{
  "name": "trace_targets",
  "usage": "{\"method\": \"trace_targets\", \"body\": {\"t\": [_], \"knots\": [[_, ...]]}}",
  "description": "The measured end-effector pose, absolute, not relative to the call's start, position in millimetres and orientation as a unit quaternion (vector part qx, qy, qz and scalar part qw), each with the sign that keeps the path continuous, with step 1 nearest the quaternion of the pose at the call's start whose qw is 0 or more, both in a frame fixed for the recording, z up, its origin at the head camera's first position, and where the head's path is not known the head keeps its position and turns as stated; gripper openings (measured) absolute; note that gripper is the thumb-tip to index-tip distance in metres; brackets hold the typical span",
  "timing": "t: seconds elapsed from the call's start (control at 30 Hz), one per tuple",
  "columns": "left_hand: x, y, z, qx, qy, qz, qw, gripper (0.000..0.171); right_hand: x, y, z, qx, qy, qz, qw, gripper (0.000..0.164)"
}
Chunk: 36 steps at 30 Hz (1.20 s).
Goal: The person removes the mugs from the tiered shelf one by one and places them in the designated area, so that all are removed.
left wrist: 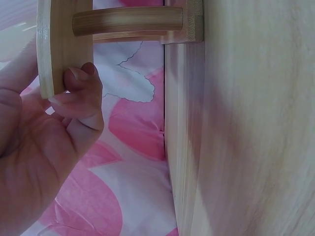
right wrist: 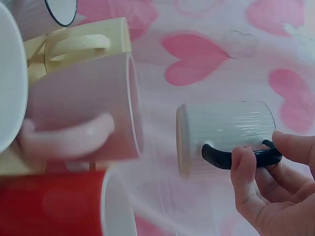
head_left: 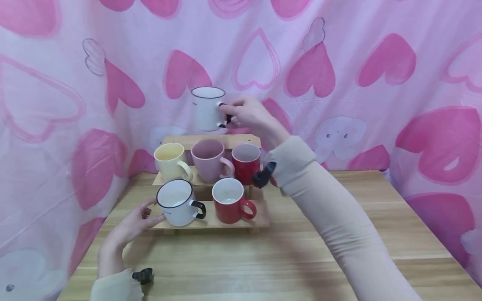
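My right hand [head_left: 246,113] pinches the black handle of a white mug [head_left: 207,110] with a dark rim, upright in the air above a tiered wooden rack [head_left: 260,214]. In the right wrist view, fingers and thumb curl round that handle [right wrist: 219,158]. My left hand [head_left: 129,223] grips the left end of the rack's lowest board [left wrist: 69,49], beside another white mug [head_left: 175,202] with a black handle. Right of that mug stands a red mug [head_left: 227,202]. On the middle tier are a yellow mug [head_left: 169,161], a mauve mug [head_left: 208,161] and a second red mug [head_left: 244,165].
The rack's top tier [head_left: 211,141] shows just below the raised mug. The rack stands on a wood-grain table [head_left: 320,234]. A pink curtain with hearts [head_left: 357,96] hangs behind and at both sides. My right forearm [head_left: 331,217] reaches over the table's right part.
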<state>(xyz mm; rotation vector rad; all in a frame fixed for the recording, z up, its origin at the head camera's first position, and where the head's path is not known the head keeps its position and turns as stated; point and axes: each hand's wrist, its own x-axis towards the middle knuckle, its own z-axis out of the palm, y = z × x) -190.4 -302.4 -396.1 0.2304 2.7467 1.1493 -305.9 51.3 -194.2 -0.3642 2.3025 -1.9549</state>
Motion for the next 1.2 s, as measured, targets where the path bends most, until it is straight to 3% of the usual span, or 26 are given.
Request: {"method": "trace_targets", "body": {"t": [0.37,0.7,1.2], "knots": [[-206,-294,-388,0.094,0.918,0.376,0.079,0.078,-255,156,-214,-0.083,0.798,-0.596,-0.032,0.035],[-202,-292,-395,0.089,0.914,0.386,0.083,0.079,-217,209,-255,-0.039,0.793,-0.602,-0.085,0.036],[-201,-294,-397,0.095,0.919,0.376,0.075,0.076,-189,276,-318,-0.024,0.713,-0.682,-0.161,0.008]]}}
